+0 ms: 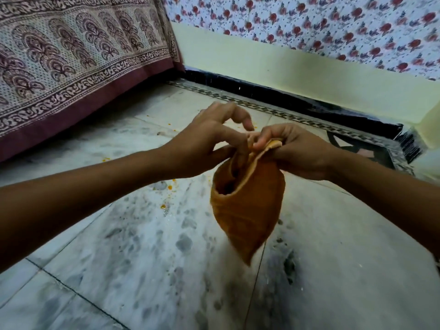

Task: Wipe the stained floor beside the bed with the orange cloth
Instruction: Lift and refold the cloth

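**Orange cloth and hands, head view.** The orange cloth (247, 210) hangs in the air from your two hands, gathered into a cone. Its long axis runs straight down, and its tip points at the floor (142, 258), apparently clear of it. Your right hand (292, 151) pinches the bunched top edge with its fingers curled tight. Your left hand (204, 144) meets the same edge; thumb and one finger appear to nip the fabric, while the other fingers arch loosely above. Orange specks (169, 186) lie on the floor left of the cloth, toward the hanging edge of the bed cover (71, 67). They are below both hands and nearer your left. Wiping would likely mean lowering the cloth that way.
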A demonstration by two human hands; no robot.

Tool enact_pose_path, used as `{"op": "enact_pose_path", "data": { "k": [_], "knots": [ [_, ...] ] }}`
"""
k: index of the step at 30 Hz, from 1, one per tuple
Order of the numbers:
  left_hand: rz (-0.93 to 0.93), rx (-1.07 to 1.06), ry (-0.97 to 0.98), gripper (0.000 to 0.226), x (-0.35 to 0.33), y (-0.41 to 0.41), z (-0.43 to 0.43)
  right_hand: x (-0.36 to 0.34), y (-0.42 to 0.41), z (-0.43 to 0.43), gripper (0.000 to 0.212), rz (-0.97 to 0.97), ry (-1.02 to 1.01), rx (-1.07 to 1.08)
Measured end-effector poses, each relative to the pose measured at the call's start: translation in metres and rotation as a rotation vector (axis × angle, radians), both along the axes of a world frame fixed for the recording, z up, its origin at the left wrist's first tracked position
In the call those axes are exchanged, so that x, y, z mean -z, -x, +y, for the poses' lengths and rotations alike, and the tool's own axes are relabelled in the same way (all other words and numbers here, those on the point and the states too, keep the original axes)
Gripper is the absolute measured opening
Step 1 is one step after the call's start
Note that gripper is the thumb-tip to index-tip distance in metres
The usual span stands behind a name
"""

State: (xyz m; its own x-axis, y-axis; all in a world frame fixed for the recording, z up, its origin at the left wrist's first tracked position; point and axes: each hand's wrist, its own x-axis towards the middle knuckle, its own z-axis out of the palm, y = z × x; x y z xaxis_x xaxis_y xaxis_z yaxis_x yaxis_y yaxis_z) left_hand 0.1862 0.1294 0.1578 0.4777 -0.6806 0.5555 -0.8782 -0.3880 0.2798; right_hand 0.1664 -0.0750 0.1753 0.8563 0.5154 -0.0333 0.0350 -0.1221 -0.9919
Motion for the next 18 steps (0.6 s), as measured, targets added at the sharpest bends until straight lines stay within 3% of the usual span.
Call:
{"op": "enact_pose_path", "data": {
  "k": [2,4,5,7,8,10,12,14,18],
  "knots": [
    [0.192,-0.034,0.299,0.02,0.003,0.007,-0.004,-0.003,0.001,0.005,0.022,-0.011,-0.045,0.008],
    [0.727,0.008,0.589,0.023,0.013,0.017,-0.001,-0.008,-0.001,0.008,0.013,-0.097,-0.095,0.141],
    [0.942,0.009,0.603,0.039,0.023,0.023,0.0,-0.01,-0.003,0.01,0.015,-0.108,-0.137,0.241],
    [1.014,0.005,0.426,0.056,0.037,0.033,-0.002,-0.006,-0.008,0.013,0.026,-0.07,-0.244,0.414],
    [0.975,-0.021,0.434,0.047,0.041,0.033,-0.004,0.002,-0.009,0.013,0.039,-0.03,-0.281,0.448],
    [0.958,-0.094,0.576,0.024,0.035,0.03,-0.005,0.029,-0.003,0.013,0.086,0.183,-0.259,0.345],
    [1.074,-0.099,0.681,0.018,0.031,0.025,-0.002,0.056,0.015,0.016,0.103,0.439,-0.238,0.1],
    [1.177,-0.16,0.704,0.023,0.039,0.02,0.003,0.073,0.027,0.021,0.083,0.528,-0.223,0.053],
    [1.425,-0.277,0.863,0.038,0.076,0.023,0.019,0.082,0.019,0.036,0.035,0.514,-0.153,0.361]
  ]
}}
